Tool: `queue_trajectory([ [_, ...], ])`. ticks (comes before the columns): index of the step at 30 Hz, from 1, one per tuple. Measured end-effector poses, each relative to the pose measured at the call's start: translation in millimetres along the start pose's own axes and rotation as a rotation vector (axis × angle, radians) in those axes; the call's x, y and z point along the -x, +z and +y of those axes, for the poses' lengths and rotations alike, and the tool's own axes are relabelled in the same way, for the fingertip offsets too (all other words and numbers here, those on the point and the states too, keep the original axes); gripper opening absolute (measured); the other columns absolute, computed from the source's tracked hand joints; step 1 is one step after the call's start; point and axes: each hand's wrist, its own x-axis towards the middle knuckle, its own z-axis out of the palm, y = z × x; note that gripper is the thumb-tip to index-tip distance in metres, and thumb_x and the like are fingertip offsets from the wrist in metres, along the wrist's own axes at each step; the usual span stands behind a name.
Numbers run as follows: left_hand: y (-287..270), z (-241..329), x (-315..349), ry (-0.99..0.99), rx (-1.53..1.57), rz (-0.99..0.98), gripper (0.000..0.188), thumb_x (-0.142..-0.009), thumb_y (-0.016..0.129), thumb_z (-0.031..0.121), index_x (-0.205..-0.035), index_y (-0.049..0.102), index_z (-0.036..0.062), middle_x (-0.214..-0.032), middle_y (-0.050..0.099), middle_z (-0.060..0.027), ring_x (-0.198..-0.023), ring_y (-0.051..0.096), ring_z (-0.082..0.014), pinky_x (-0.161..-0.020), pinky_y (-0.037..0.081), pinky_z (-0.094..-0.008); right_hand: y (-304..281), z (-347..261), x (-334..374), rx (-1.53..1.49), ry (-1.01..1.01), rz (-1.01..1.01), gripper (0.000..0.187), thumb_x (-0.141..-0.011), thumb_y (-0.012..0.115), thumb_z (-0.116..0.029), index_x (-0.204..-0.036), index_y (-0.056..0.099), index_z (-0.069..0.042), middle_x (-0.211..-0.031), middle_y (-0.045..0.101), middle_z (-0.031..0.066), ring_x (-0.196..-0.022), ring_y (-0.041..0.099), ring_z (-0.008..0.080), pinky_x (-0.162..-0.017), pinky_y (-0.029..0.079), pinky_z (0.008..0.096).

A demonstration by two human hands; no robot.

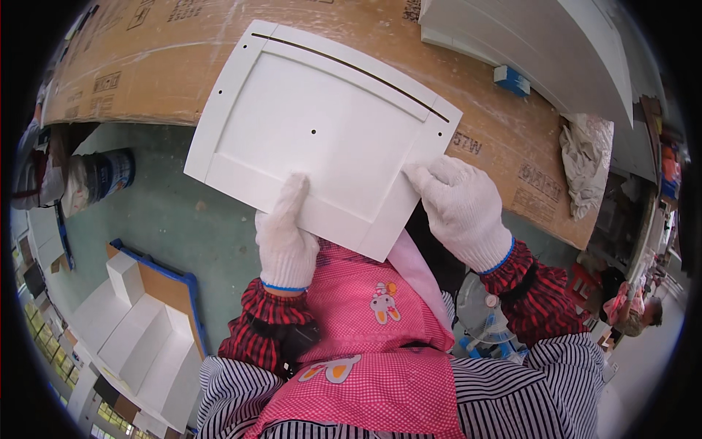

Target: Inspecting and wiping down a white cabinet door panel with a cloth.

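A white panel (307, 161) with a raised frame, a sunken middle, a long dark slot near its far edge and several small holes is held tilted in front of me. Its far part overlaps the cardboard-covered bench. My left hand (287, 245), in a white knitted glove, is closed on the panel's near edge, one digit lying over the face. The right edge is pinched by my gloved right hand (464, 208), its fingers curled. The fingers behind the panel are hidden.
Cardboard (139, 80) covers the bench. On it are a blue block (512, 81), a crumpled pale cloth (583, 164) and a large white piece (512, 33). A bucket (110, 175) and white furniture parts (150, 329) stand left. Another person (630, 311) is far right.
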Motion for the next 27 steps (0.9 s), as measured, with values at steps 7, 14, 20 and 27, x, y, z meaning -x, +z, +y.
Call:
queue_trajectory([
  [7,6.7,-9.5,-1.0,-0.101,0.275,0.019,0.037,-0.097,0.061,-0.004,-0.135,0.063,-0.0056,-0.143,0.058,-0.0277,-0.135,0.057,-0.0332,-0.116,0.044,-0.0389,-1.0,-1.1,3.9,-0.007,0.000,0.000,0.029,-0.081,0.063,-0.002,-0.110,0.069,-0.005,-0.094,0.067,0.0110,-0.089,0.068,0.0317,-0.074,0.057,0.0424],
  [14,7.5,3.2,-4.9,-0.435,0.984,0.110,0.043,-0.104,0.061,0.007,-0.139,0.051,-0.0171,-0.142,0.057,-0.0194,-0.131,0.057,-0.0241,-0.110,0.049,-0.0348,0.5,-0.6,1.5,-0.058,0.027,0.063,0.030,-0.082,0.066,-0.001,-0.111,0.070,-0.006,-0.092,0.067,0.0111,-0.087,0.068,0.0320,-0.073,0.055,0.0414],
  [20,11.8,3.0,-7.6,-0.467,0.999,0.130,0.045,-0.105,0.061,0.009,-0.139,0.050,-0.0169,-0.141,0.057,-0.0204,-0.129,0.059,-0.0261,-0.109,0.049,-0.0341,0.4,-4.2,5.4,-0.043,0.042,0.038,0.032,-0.082,0.068,0.001,-0.113,0.071,-0.006,-0.089,0.066,0.0111,-0.084,0.068,0.0318,-0.071,0.054,0.0405],
  [27,9.8,-12.8,-0.1,0.031,0.016,0.058,0.056,-0.081,0.059,-0.016,-0.133,0.067,0.0028,-0.131,0.067,-0.0231,-0.124,0.061,-0.0426,-0.108,0.050,-0.0421,-0.4,-3.6,2.4,-0.078,-0.038,-0.006,0.032,-0.082,0.067,-0.002,-0.113,0.070,-0.007,-0.087,0.063,0.0121,-0.084,0.066,0.0342,-0.071,0.054,0.0425],
])
